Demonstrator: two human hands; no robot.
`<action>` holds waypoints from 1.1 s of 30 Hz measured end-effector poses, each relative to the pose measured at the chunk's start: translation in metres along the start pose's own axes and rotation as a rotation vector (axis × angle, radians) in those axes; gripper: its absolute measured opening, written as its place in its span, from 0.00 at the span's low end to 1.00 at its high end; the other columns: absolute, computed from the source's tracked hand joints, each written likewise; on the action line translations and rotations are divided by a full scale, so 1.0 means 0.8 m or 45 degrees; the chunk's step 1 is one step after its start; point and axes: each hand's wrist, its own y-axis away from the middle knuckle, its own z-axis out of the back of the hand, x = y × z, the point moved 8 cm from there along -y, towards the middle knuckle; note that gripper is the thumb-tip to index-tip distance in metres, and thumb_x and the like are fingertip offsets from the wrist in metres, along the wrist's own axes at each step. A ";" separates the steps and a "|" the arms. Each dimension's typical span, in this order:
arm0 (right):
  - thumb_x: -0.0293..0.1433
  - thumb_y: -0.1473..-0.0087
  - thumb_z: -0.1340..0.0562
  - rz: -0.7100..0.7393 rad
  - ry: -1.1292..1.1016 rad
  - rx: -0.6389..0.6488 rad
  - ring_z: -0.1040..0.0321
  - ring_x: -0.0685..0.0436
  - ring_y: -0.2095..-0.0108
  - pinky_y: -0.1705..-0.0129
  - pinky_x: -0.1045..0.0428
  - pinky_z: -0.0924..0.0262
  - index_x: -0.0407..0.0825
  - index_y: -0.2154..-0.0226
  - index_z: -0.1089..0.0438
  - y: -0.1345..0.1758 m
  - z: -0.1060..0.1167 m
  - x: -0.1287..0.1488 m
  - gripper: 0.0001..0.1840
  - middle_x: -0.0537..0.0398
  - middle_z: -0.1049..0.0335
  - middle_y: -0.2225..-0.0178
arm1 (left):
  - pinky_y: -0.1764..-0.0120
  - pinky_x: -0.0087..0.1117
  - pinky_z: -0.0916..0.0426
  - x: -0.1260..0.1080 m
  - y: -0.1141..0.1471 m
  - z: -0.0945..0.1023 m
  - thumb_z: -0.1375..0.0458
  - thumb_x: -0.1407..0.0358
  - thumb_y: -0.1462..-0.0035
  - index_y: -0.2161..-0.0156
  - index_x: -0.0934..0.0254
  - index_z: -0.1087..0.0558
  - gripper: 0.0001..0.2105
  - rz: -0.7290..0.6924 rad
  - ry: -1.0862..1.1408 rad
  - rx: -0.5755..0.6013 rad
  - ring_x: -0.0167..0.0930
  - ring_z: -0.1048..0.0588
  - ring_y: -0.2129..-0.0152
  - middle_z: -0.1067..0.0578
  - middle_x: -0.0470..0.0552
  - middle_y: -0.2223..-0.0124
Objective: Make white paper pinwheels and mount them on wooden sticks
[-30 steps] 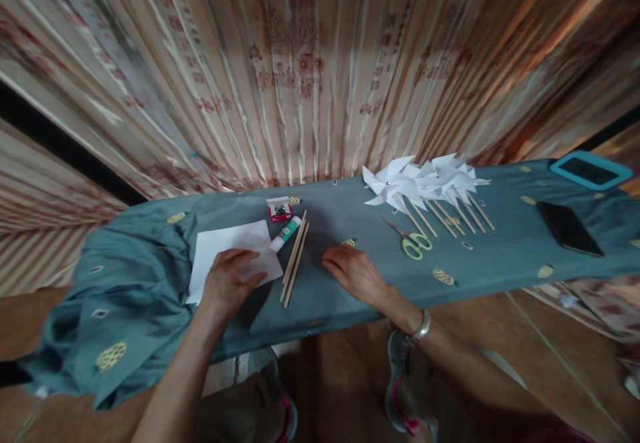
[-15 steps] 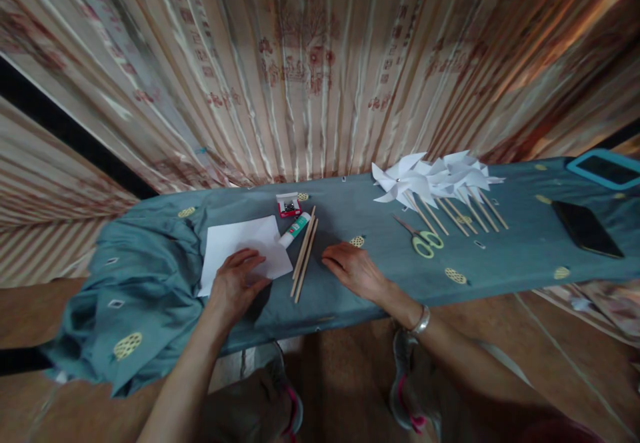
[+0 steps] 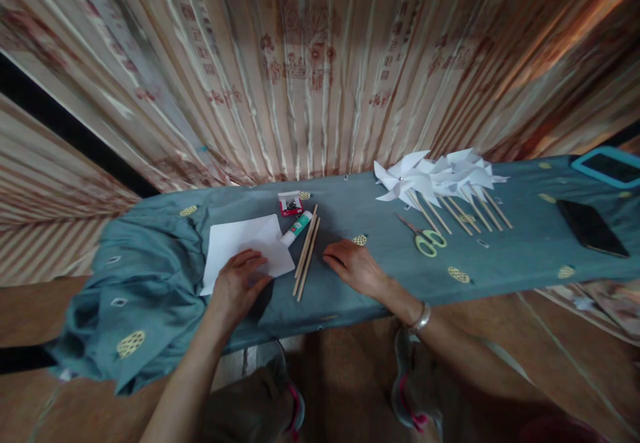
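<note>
Left hand (image 3: 240, 284) is slanting palm-down over white paper (image 3: 235, 240) spreading toward its 12 o'clock, thumb and fingers standing apart. Right hand (image 3: 353, 268) is lying low at the cloth (image 3: 345, 211), forearm running back toward 4 o'clock, fingers bunching together. From it, wooden sticks (image 3: 309, 260) are lying between 9 and 10, the glue stick (image 3: 297, 228) at 10, scissors (image 3: 419, 232) at 2, pinwheels (image 3: 443, 180) between 1 and 2.

A pleated beige fabric curtain (image 3: 320, 123) with reddish prints backs this long, teal-draped table (image 3: 515, 253), brown tiled floor (image 3: 565, 363) below!
</note>
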 end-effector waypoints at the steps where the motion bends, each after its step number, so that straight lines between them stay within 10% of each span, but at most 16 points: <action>1: 0.28 0.38 0.43 0.000 -0.001 -0.001 0.29 0.43 0.61 0.55 0.49 0.37 0.46 0.64 0.27 0.000 0.000 0.000 0.09 0.49 0.23 0.63 | 0.46 0.47 0.32 0.000 0.001 0.000 0.40 0.60 0.50 0.60 0.60 0.21 0.13 0.007 -0.005 -0.001 0.42 0.27 0.50 0.22 0.57 0.51; 33: 0.28 0.38 0.42 -0.026 0.020 0.034 0.28 0.44 0.61 0.55 0.49 0.37 0.47 0.64 0.27 -0.003 -0.002 -0.001 0.08 0.50 0.23 0.63 | 0.66 0.35 0.29 0.023 0.006 0.076 0.37 0.54 0.57 0.74 0.59 0.23 0.11 0.432 0.114 -0.579 0.37 0.23 0.73 0.19 0.49 0.69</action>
